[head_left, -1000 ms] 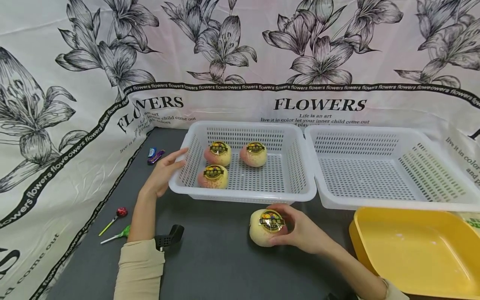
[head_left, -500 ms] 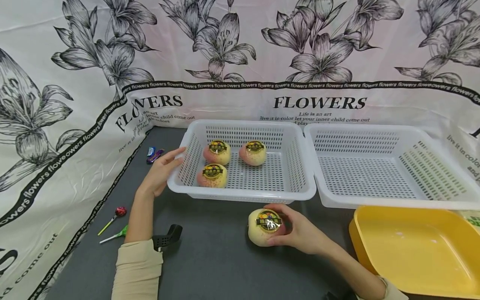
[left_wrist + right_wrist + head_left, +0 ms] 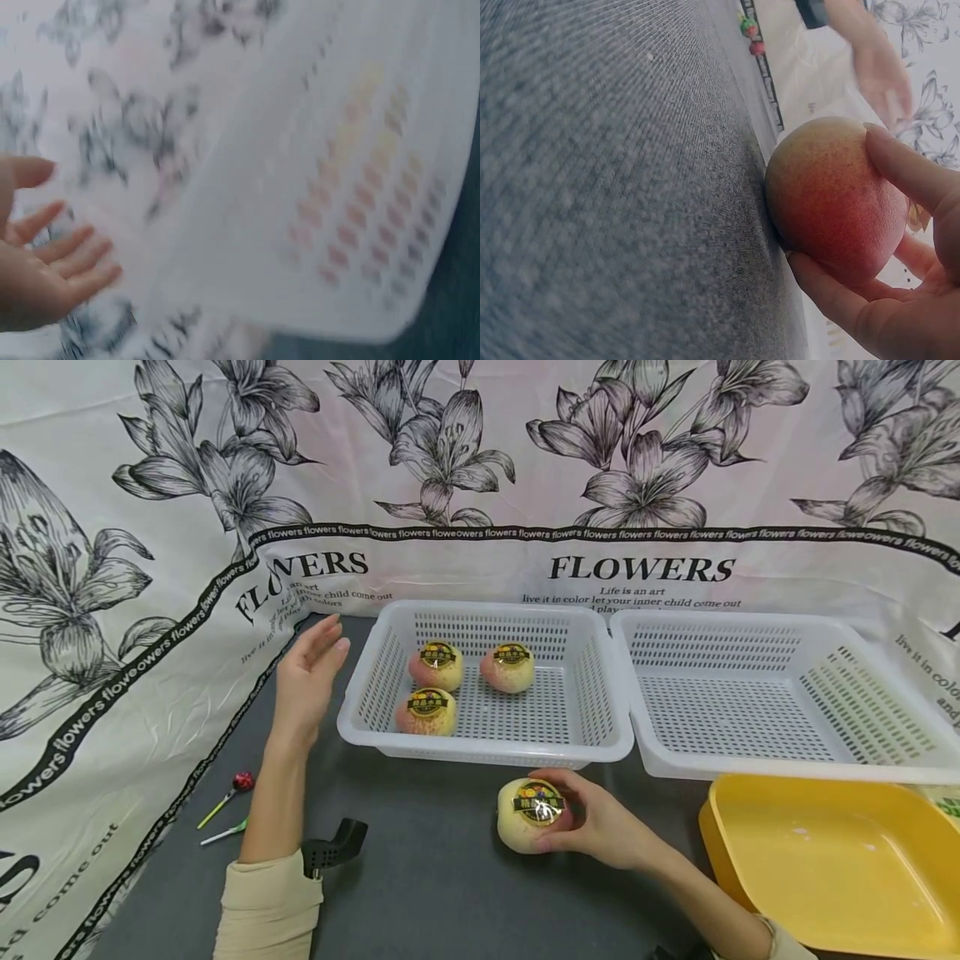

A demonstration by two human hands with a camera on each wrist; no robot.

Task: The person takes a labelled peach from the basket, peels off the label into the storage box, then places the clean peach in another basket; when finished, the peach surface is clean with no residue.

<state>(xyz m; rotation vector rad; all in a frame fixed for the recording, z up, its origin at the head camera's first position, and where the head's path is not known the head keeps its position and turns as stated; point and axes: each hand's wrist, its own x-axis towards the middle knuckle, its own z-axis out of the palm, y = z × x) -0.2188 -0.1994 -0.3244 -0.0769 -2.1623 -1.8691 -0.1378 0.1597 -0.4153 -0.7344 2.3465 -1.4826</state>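
My right hand (image 3: 600, 822) grips a yellow-pink peach (image 3: 521, 827) with a black and gold label, at the dark table just in front of the left white basket (image 3: 487, 752). In the right wrist view the peach's red side (image 3: 832, 202) shows between thumb and fingers, low against the cloth. My left hand (image 3: 307, 672) is raised to the left of that basket, apart from its rim, fingers loosely extended and holding nothing. The left wrist view is blurred, with the left hand (image 3: 52, 262) beside the basket wall. Inside the basket lie three labelled peaches, one of them a front-left peach (image 3: 426, 713).
A second white basket (image 3: 795, 768) adjoins the first on the right. Before it stands a yellow tub (image 3: 817, 860). A red lollipop (image 3: 243, 782) and a partly hidden green lollipop (image 3: 225, 832) lie at the left. Flower-printed cloth (image 3: 465, 560) rises behind.
My left hand has let go of the basket's left rim and moved up and left, now covering the small wrapped candies. The right hand and its peach have stayed nearly still.
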